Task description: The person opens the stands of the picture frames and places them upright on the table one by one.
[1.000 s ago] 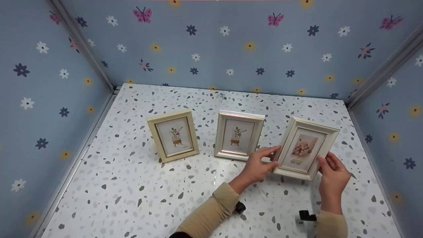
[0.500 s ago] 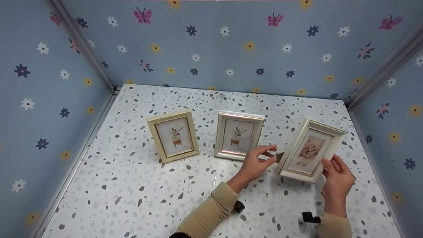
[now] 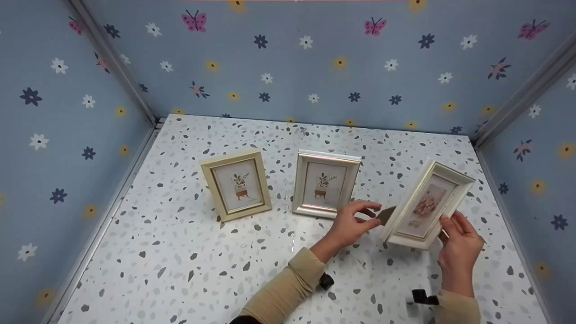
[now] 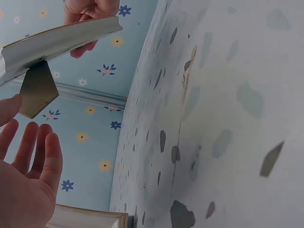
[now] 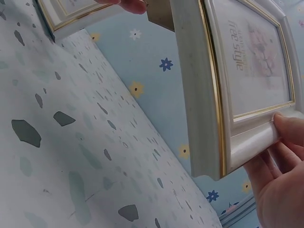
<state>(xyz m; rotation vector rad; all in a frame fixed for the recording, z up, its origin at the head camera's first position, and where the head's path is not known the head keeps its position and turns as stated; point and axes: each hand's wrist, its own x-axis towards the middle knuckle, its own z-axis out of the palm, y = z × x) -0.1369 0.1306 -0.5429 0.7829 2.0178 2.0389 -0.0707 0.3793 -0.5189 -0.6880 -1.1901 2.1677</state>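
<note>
My right hand (image 3: pixel 460 245) grips a cream picture frame (image 5: pixel 240 130) with a gold inner line by its right side, thumb on the front and fingers behind. The frame holds a pink flower picture (image 3: pixel 426 206) and is tilted and turned so its left side shows. Behind it a brown support leg (image 4: pixel 40 89) sticks out from the back. My left hand (image 3: pixel 353 228) is beside that leg, thumb and fingers spread apart, with the fingertips right at its edge. In the left wrist view, the thumb (image 4: pixel 9 110) overlaps the leg's corner.
A silvery white frame (image 3: pixel 294 186) stands in the middle of the speckled table (image 3: pixel 216 279), close behind my left hand. A pale gold frame (image 3: pixel 265 186) stands further left. Both show a potted plant picture. Blue flowered walls (image 3: pixel 288 54) enclose the table's back and sides.
The held frame has shifted right and turned, so its support leg has come into view. My left hand has let go of the frame's left edge and is now at the leg.
</note>
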